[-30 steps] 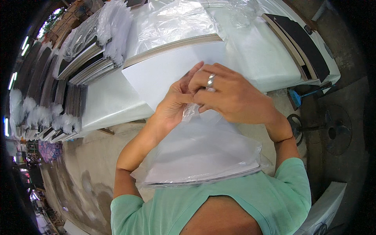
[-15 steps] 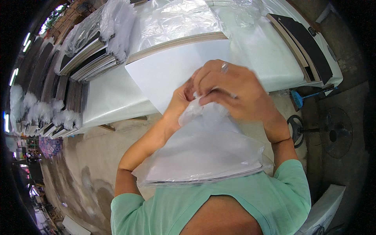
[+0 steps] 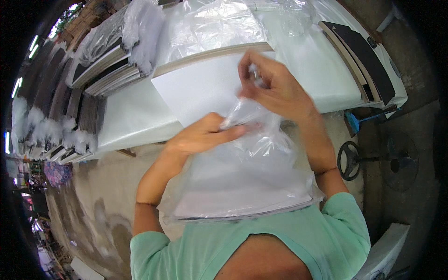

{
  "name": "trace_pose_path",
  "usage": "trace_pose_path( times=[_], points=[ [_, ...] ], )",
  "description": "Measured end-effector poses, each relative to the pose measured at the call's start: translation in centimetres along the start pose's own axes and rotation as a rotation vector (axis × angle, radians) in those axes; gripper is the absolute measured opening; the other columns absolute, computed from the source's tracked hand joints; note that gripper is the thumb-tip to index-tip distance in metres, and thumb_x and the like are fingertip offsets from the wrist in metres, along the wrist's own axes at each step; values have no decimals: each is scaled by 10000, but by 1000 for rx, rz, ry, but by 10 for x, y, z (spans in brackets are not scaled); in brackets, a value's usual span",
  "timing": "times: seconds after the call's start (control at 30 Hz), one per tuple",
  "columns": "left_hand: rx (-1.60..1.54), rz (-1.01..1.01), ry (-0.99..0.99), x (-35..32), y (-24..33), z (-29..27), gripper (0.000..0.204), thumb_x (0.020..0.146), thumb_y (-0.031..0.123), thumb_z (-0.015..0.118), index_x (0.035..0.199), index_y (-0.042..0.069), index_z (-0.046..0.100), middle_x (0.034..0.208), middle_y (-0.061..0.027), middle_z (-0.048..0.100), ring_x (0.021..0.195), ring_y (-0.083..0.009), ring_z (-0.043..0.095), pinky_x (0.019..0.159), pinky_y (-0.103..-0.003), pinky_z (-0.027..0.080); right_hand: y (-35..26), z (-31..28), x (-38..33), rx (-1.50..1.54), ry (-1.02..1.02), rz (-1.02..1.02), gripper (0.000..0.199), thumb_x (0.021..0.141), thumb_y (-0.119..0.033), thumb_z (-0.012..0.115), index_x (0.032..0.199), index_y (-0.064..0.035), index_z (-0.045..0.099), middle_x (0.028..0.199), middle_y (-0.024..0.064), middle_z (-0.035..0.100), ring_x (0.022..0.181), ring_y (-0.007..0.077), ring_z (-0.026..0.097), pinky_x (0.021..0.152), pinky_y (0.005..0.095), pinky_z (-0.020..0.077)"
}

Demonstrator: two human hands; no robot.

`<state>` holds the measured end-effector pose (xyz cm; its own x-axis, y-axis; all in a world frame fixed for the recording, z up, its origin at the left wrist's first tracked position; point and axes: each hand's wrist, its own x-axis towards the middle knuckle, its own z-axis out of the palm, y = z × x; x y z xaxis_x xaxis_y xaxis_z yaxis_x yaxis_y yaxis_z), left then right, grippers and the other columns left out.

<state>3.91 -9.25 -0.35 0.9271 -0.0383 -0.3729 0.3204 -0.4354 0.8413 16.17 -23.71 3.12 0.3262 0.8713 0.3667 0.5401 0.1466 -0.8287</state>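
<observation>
A person in a mint-green T-shirt (image 3: pixel 336 233) looks down at their own two bare hands working on a clear plastic bag (image 3: pixel 252 172). The bag holds a flat stack of white sheets with dark edges (image 3: pixel 242 205), propped against the person's chest at the near edge of the view.

The left hand (image 3: pixel 205 135) comes in from the lower left, forearm angled up and to the right. It lies flat across the bag's upper part, fingers (image 3: pixel 233 131) stretched out together and pressing on the plastic.

The right hand (image 3: pixel 270 86) is raised farther away, wrist bent, forearm running down the right side. Its fingers are curled tight, pinching a bunched bit of the bag's open top.

Just beyond the hands is a long white desk (image 3: pixel 130 116). A large white sheet (image 3: pixel 196 91) lies on it, tilted, partly hidden by both hands. Crumpled clear plastic (image 3: pixel 210 28) lies on the far part of the desk. To the far left are stacks of dark-edged boards (image 3: pixel 102 70) with tufts of white plastic. On the right end lies a black flat panel (image 3: pixel 359 51). On the concrete floor (image 3: pixel 93 186) at right stands a floor fan (image 3: pixel 396 165).
</observation>
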Motion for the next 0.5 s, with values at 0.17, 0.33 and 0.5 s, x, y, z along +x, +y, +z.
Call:
trace_pose_path(
  times=[0.17, 0.33, 0.5],
  points=[
    [-1387, 1062, -135, -2, -73, -25, 283, 792, 202, 650, 955, 5, 528, 943, -126, 587, 743, -160, 543, 593, -284, 449, 59, 9, -19, 505, -934, 321, 232, 810, -186, 645, 903, -3, 537, 726, 17, 498, 707, 66, 448, 577, 230, 381],
    [-1489, 1034, -20, -17, -90, -22, 279, 773, 141, 620, 997, 2, 529, 973, -133, 586, 752, -163, 552, 602, -276, 452, 78, 11, -25, 803, -158, 136, 367, 811, -348, 635, 951, -11, 596, 735, 35, 582, 677, 87, 534, 510, 239, 399],
    [-1433, 881, 178, -16, -102, -15, 303, 754, 81, 591, 1040, -1, 531, 1004, -140, 585, 761, -167, 562, 611, -269, 455, 80, 17, -29, 855, -823, -12, 342, 818, -336, 609, 967, -27, 600, 821, 66, 588, 740, 158, 551, 584, 277, 424]
  ],
)
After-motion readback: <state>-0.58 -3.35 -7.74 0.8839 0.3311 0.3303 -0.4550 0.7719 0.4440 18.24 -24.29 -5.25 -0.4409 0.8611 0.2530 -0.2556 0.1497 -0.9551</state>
